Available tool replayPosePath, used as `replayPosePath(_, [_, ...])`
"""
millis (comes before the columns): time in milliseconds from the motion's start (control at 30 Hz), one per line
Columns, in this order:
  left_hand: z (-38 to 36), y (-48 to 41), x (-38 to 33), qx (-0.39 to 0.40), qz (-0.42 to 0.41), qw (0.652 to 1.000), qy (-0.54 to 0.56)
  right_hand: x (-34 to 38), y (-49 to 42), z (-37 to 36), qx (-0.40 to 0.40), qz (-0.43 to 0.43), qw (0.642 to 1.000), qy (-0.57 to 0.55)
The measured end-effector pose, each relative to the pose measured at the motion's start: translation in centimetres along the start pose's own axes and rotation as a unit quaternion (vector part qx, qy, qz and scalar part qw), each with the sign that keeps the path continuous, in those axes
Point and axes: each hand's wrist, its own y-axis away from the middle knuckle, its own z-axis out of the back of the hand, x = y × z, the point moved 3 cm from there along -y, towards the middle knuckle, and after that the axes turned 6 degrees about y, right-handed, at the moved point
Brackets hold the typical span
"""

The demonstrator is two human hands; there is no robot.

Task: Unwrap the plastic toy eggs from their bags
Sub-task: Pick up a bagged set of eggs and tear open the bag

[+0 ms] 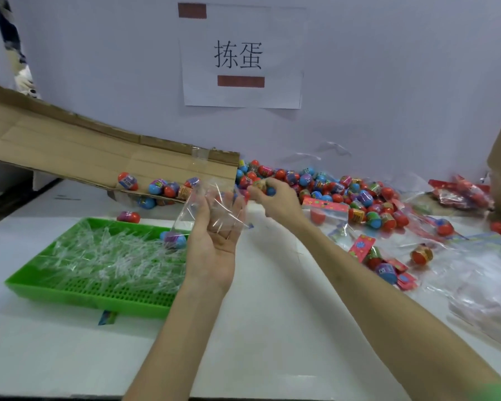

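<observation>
On the left of the bench (pixel 272 328) sits a tray (pixel 70 293) with a heap of wrappers (pixel 107 256) in it and one egg (pixel 175 238) at its far right corner. A paper scrap (pixel 107 317) lies just before the tray. Behind the tray a cardboard flap (pixel 84 151) slants over the bench, with several loose eggs (pixel 156 188) under it. To its right a pile of eggs (pixel 330 186) lies against the wall (pixel 388 82), which bears a sheet (pixel 240 56) above. The left hand (pixel 214 241) holds a bag (pixel 211 198) just right of the tray. The right hand (pixel 275 201) – behind it, at the pile's near edge – grips a single egg (pixel 265 188). Bagged eggs (pixel 382 264) lie further right, and slack plastic (pixel 480 285) before them.
</observation>
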Motion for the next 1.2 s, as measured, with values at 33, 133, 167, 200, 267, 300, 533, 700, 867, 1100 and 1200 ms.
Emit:
replayPosePath(33, [0.0, 0.0, 0.0, 0.0, 0.001, 1.0, 0.003, 0.8, 0.7, 0.9, 0.008, -0.007, 0.998, -0.062])
replayPosePath(133, [-0.2, 0.1, 0.0, -0.002, -0.001, 1.0, 0.002, 2.9, 4.1, 3.3, 0.045, 0.01, 0.977, -0.208])
replayPosePath(167, [-0.2, 0.2, 0.0, -0.004, -0.002, 1.0, -0.002, 3.2, 5.4, 3.9, 0.055, 0.018, 0.967, -0.249])
replayPosePath(200, [-0.2, 0.3, 0.0, -0.007, -0.005, 1.0, -0.01, 3.4, 6.6, 4.4, 0.062, 0.031, 0.959, -0.275])
replayPosePath(267, [-0.2, 0.5, 0.0, -0.011, -0.013, 0.999, -0.029, 3.6, 8.7, 5.0, 0.067, 0.056, 0.955, -0.282])
replayPosePath(300, [-0.2, 0.5, 0.0, -0.011, -0.017, 0.999, -0.037, 3.6, 9.4, 5.1, 0.063, 0.065, 0.959, -0.27])
replayPosePath(533, [-0.3, 0.7, 0.1, -0.002, -0.023, 0.996, -0.081, 3.7, 11.0, 4.0, 0.034, 0.12, 0.98, -0.155])
replayPosePath(700, [-0.4, 0.6, 0.6, 0.021, -0.012, 0.993, -0.112, 3.6, 11.0, 3.8, -0.066, 0.104, 0.988, -0.094])
replayPosePath(867, [-0.3, 0.7, 1.8, 0.038, 0.0, 0.984, -0.172, 4.3, 11.4, 4.0, -0.119, 0.162, 0.975, -0.097])
replayPosePath(1100, [0.5, 0.2, 1.8, 0.039, 0.011, 0.982, -0.185, 4.5, 11.5, 3.4, -0.015, 0.177, 0.979, -0.097])
replayPosePath(1200, [0.4, 0.2, 1.7, 0.034, 0.007, 0.981, -0.189, 4.3, 11.6, 3.4, -0.029, 0.152, 0.981, -0.118])
